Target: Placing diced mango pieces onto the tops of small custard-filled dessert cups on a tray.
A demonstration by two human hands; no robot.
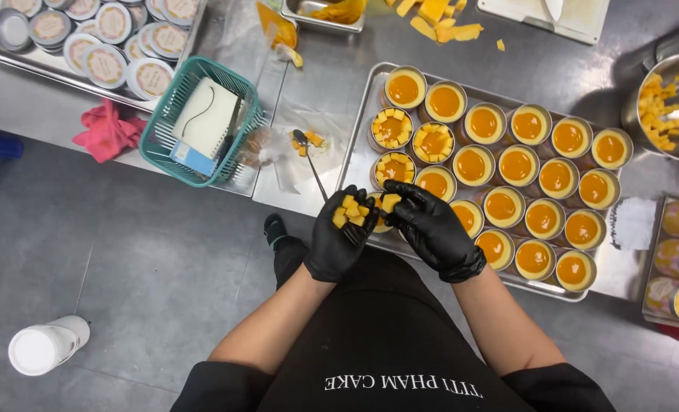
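Black-gloved hands top orange pudding cups with mango cubes.
The left hand (343, 229) cups a heap of yellow diced mango pieces (352, 212) in its open palm; the right hand (429, 223) pinches one yellow cube (390, 202) over the steel tray (361, 130) of round filled cups (519, 165).

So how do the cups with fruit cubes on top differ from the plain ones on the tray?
The topped cups at the tray's left end carry yellow fruit cubes piled over the orange filling; the plain cups show a smooth, glossy orange surface. Topped cups number only a few, while plain ones fill most of the tray. Both kinds are round, same-sized, and sit in rows. The left hand cups more cubes; the right hand picks at them.
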